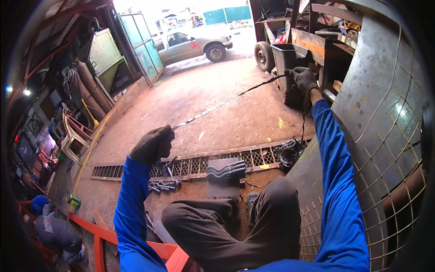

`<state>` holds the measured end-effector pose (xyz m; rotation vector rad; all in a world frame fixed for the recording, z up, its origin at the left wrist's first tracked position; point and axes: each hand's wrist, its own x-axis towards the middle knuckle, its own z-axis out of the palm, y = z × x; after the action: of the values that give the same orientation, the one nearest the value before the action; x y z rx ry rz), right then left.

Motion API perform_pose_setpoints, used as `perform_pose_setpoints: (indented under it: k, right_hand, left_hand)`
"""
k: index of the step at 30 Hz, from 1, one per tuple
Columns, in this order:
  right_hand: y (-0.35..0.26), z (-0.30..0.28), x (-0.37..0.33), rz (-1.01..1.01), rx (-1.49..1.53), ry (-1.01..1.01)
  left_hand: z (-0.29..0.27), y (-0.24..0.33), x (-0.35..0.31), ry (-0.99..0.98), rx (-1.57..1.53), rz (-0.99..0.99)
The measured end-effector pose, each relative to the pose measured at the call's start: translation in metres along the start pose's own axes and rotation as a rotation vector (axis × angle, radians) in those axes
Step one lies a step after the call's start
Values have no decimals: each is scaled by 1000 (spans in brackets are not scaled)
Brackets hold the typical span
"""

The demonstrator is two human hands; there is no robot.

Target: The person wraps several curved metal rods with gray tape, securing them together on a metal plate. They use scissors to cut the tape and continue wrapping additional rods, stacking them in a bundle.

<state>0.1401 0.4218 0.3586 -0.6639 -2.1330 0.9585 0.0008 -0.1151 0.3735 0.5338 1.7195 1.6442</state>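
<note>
A thin dark strip (231, 100), twisted and shiny in places, is stretched slantwise between my two gloved hands. My left hand (153, 144) is closed on its lower end, left of the middle. Further off and to the right, my right hand (302, 78) grips the other end, in front of a dark bin. Another dark length hangs below the right hand toward a crumpled black bundle (290, 154) on the floor. Several wavy bent metal bars (225, 171) lie side by side on a grey plate (217, 189) before my knees. Smaller bent rods (162, 186) lie left of them.
A metal drain grating (195, 167) crosses the floor ahead. On the right stand a metal sheet (362, 90), a wire mesh (385, 181) and the bin (290, 52). An orange-red frame (97, 230) and a bent-over person (59, 231) are at lower left. A pickup (190, 45) stands outside.
</note>
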Motion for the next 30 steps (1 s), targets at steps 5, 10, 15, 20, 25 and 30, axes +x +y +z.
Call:
perform_pose_setpoints:
  k: [5,10,15,20,25,30]
  right_hand:
    - [20,26,-1,105,-342,-178]
    - [-68,87,-86,-496,-65,-406]
    - [-109,120,-129,-346,624,-1148]
    - [-58,117,-113,-8,523,-978]
    - [44,178,-99,74,518,-810]
    - [166,269,-149,202,627,-731]
  left_hand:
    - [-6,-4,3,-62,-110,26]
    - [57,-5,35,-68,229,50]
    - [99,-1,73,-262,179,108]
    - [93,-37,94,-259,233,-96]
    - [79,-121,121,-302,13,-175]
    - [78,-223,145,-260,-239,-343]
